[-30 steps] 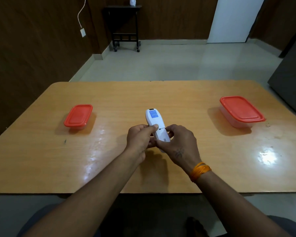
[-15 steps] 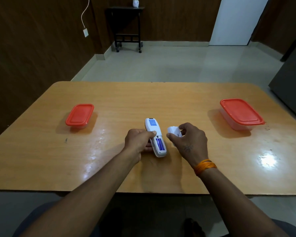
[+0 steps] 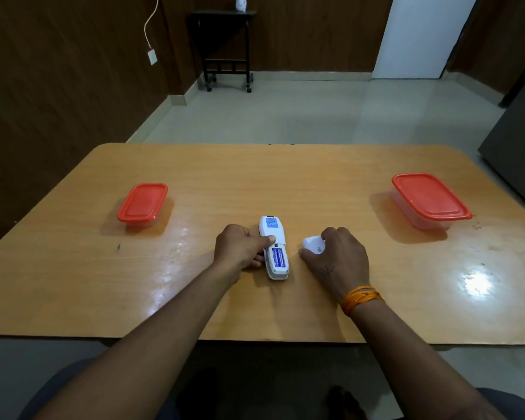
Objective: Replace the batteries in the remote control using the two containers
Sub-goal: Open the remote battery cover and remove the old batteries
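A white remote control (image 3: 273,234) lies face down at the middle of the wooden table (image 3: 255,177). Its battery bay is uncovered and shows two blue batteries (image 3: 279,257). My left hand (image 3: 240,248) grips the remote's left side, thumb laid across its back. My right hand (image 3: 335,259) holds the white battery cover (image 3: 313,244) low over the table just right of the remote. A small container with a red lid (image 3: 142,202) stands at the left. A larger red-lidded container (image 3: 430,200) stands at the right. Both lids are on.
Beyond the table's far edge is bare tiled floor. A dark side table (image 3: 226,47) stands against the back wall. A dark cabinet (image 3: 519,153) is close to the table's right far corner.
The battery cover came off the remote. My right hand carried it to the right and lowered it toward the table. The left hand kept hold of the remote.
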The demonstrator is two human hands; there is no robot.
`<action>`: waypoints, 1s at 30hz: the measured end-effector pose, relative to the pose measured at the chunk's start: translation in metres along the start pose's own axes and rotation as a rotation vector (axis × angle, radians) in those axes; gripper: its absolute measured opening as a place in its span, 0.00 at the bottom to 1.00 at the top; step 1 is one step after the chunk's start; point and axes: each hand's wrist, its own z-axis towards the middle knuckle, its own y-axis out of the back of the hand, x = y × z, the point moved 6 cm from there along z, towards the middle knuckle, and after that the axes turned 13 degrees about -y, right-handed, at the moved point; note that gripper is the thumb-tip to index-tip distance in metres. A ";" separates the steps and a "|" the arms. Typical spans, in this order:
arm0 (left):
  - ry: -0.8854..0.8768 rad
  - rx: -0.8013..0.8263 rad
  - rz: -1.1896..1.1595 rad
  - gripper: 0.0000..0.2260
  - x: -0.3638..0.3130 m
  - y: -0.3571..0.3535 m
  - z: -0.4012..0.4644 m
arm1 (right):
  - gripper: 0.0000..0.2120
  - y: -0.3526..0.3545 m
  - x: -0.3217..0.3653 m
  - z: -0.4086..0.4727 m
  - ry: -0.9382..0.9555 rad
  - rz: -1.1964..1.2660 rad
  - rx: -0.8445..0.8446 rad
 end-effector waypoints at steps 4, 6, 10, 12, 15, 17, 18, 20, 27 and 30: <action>-0.031 -0.033 0.029 0.13 -0.001 0.005 0.000 | 0.21 0.003 0.004 -0.003 0.030 -0.014 -0.041; -0.054 -0.033 0.057 0.11 -0.004 0.006 -0.001 | 0.20 0.009 0.008 -0.007 0.073 -0.012 -0.106; -0.235 -0.059 0.273 0.05 -0.017 0.010 -0.005 | 0.12 0.015 0.024 -0.015 0.231 0.160 -0.136; -0.359 -0.034 0.412 0.04 -0.026 0.008 -0.012 | 0.09 0.011 0.033 -0.018 0.277 0.230 -0.056; -0.473 0.061 0.555 0.06 -0.030 -0.003 -0.024 | 0.09 -0.003 0.041 -0.024 0.332 0.265 0.060; -0.531 0.093 0.619 0.07 -0.031 -0.009 -0.029 | 0.11 -0.016 0.042 -0.025 0.324 0.231 0.137; -0.553 0.097 0.636 0.07 -0.031 -0.011 -0.030 | 0.11 -0.021 0.041 -0.024 0.306 0.215 0.168; -0.568 0.102 0.655 0.07 -0.030 -0.012 -0.029 | 0.12 -0.027 0.039 -0.020 0.278 0.220 0.206; -0.597 0.207 0.734 0.06 -0.033 -0.019 -0.019 | 0.11 -0.023 0.039 -0.017 0.220 0.283 0.203; -0.583 0.228 0.739 0.05 -0.034 -0.019 -0.016 | 0.11 -0.023 0.040 -0.015 0.207 0.271 0.186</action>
